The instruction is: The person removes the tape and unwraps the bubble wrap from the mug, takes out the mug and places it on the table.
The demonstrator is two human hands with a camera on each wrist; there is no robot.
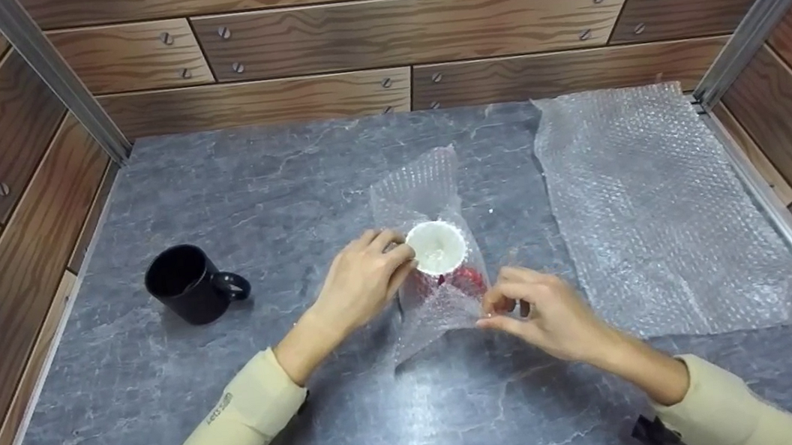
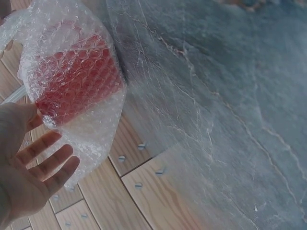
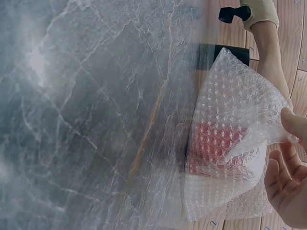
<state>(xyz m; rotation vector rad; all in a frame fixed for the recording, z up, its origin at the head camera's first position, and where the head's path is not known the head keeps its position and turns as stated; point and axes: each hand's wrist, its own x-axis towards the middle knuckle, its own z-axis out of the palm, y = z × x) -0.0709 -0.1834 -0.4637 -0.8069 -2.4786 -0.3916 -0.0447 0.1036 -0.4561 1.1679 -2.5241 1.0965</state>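
Note:
A red-and-white cup [image 1: 437, 248] stands at the middle of the table, its white rim upward, with bubble wrap [image 1: 416, 188] around its sides. My left hand [image 1: 365, 275] is at the cup's left, thumb and index finger pinching the wrap near the rim; in the left wrist view its other fingers spread loosely beside the wrap [image 2: 76, 72]. On the near right side, my right hand [image 1: 539, 311] pinches a corner of the same wrap between thumb and fingers. The red part shows through the bubbles in the right wrist view.
A black mug [image 1: 188, 286] stands on the left of the grey marbled table [image 1: 298, 166], its handle to the right. A flat sheet of bubble wrap [image 1: 667, 212] covers the right side. Wood-patterned panels [image 1: 410, 28] and metal posts [image 1: 57, 79] enclose the table.

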